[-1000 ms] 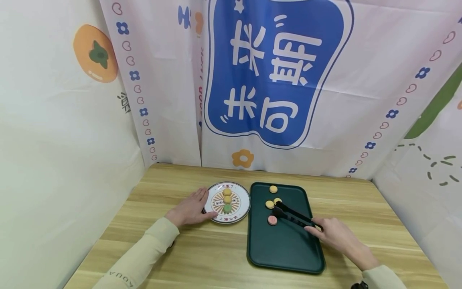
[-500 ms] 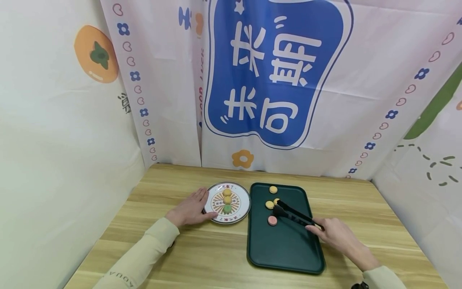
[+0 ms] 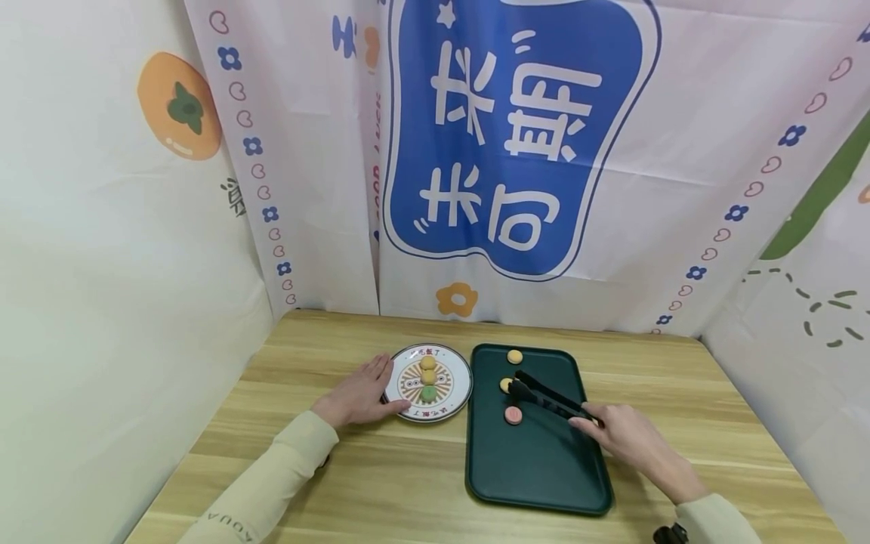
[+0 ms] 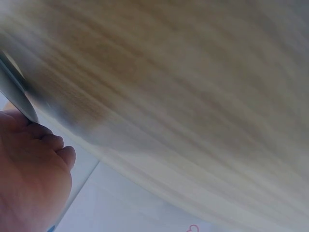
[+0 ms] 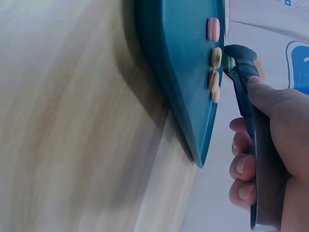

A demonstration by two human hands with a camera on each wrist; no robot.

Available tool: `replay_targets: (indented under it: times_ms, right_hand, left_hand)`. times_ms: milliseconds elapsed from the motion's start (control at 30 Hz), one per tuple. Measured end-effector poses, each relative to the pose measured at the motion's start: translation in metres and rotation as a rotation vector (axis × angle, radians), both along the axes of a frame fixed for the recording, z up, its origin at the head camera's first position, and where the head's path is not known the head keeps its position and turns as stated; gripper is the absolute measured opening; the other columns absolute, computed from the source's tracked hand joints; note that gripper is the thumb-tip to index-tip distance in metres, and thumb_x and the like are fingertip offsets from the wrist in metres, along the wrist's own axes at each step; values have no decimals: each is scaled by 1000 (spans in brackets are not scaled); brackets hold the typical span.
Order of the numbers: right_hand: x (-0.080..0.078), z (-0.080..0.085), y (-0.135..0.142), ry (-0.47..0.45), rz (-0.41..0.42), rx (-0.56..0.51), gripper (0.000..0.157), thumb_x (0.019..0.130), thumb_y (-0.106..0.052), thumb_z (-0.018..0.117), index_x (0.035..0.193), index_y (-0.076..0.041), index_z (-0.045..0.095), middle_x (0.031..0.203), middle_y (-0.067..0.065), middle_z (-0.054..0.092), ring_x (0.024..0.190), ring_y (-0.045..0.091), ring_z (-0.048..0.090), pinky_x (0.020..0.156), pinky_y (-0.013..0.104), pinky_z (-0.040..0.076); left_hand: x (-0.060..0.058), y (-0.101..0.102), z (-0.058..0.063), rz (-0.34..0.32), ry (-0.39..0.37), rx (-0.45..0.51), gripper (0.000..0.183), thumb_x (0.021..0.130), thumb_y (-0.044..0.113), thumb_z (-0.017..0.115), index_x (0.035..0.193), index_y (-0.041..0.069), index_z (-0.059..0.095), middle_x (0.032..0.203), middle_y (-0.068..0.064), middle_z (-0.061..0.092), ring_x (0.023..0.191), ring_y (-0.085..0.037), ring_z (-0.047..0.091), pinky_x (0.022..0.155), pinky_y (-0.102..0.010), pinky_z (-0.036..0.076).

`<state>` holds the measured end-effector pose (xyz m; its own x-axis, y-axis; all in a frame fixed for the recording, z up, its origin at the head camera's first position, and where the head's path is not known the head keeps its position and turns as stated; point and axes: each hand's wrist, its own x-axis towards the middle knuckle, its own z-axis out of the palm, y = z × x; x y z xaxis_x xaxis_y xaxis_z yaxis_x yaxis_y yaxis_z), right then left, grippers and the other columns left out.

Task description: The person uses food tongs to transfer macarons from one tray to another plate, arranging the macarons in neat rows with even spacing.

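Observation:
My left hand (image 3: 359,391) lies with fairly straight fingers against the left rim of a round white plate (image 3: 461,384). Two yellow macarons (image 3: 427,369) and a green macaron (image 3: 428,394) sit in a row on it. My right hand (image 3: 632,438) grips black tongs (image 3: 553,402) over a dark green tray (image 3: 537,472). Their tips cover part of a yellow macaron (image 3: 506,385); whether they pinch anything is hidden. A pink macaron (image 3: 513,415) lies nearer me, another yellow macaron (image 3: 514,356) farther back. In the right wrist view, something green (image 5: 228,63) shows by the tongs' tips.
Plate and tray stand side by side on a wooden table (image 3: 381,483), nearly touching. Printed cloth (image 3: 326,257) hangs behind the table and on both sides. The tray has a raised rim.
My right hand and the tongs have shifted slightly left. The tongs' tips now cover the spot where a third yellow macaron was visible. My left hand stays on the plate.

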<state>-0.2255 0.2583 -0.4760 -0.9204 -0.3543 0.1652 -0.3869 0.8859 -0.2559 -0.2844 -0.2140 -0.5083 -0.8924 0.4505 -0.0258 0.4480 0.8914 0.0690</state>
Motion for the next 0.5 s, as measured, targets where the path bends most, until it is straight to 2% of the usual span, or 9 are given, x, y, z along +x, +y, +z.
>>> replay_targets:
  times_ms: [167,300,500]
  right_hand:
    - [-2,4,-7,-20,-2,13,41,87,-55,51,96,-20,69,49,-12,39,41,3,35,40,19,29]
    - [-3,7,-12,-37,-13,19,56,87,-58,50,115,-12,66,48,-11,39,39,4,34,39,19,30]
    - [-5,10,-21,-22,22,14,55,87,-57,50,114,-12,67,49,-11,39,38,3,35,38,18,31]
  left_hand:
    - [-2,-1,-3,3,4,-7,104,82,78,29,145,-5,20,151,-23,17,140,-33,16,114,-43,19]
    - [-2,0,-3,7,5,-11,104,82,77,29,145,-4,20,151,-23,17,140,-32,16,114,-42,19]
    - [-2,-1,-3,7,1,-5,103,82,77,30,145,-4,20,151,-22,18,140,-33,17,114,-43,20]
